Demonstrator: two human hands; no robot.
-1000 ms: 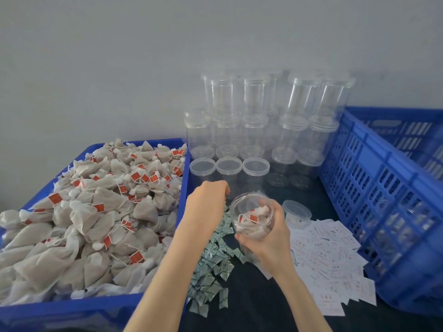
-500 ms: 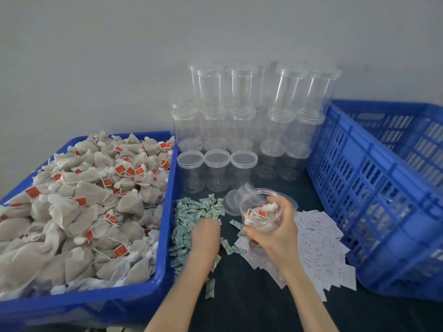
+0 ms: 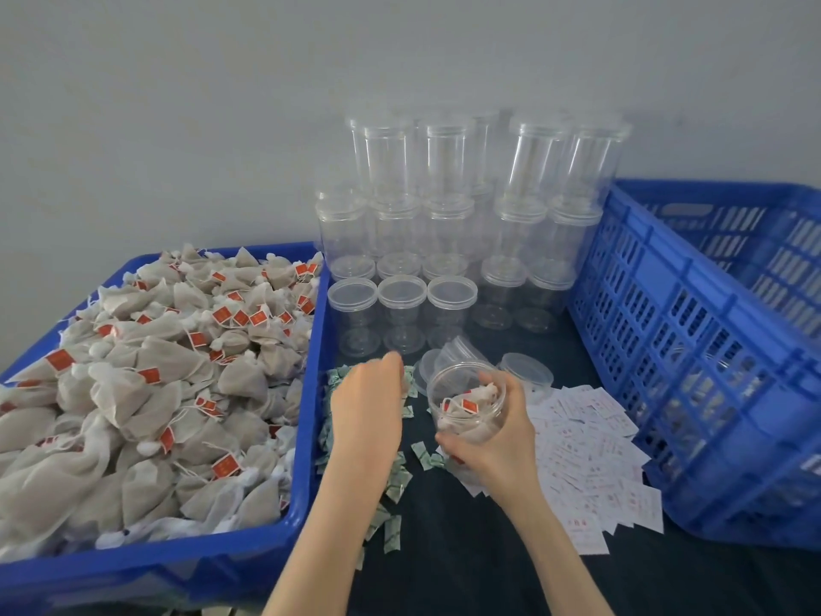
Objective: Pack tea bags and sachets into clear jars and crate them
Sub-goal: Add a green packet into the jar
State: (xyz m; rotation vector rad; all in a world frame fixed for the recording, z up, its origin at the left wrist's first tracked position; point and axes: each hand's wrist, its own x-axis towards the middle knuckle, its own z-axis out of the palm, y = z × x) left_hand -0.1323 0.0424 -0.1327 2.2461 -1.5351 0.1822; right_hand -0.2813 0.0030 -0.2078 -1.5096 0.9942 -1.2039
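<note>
Right hand [image 3: 491, 442] grips open jar [image 3: 466, 404] — left hand [image 3: 366, 404] over sachets [image 3: 391, 482].

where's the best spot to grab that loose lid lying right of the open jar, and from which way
Take the loose lid by its rim, pinching opposite edges from above. It lies flat on the dark table and is low and round, so only the rim offers purchase. Come from the front; stacked jars crowd behind it.

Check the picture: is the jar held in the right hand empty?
No: the jar gripped by the right hand holds tea bags with red tags.
</note>
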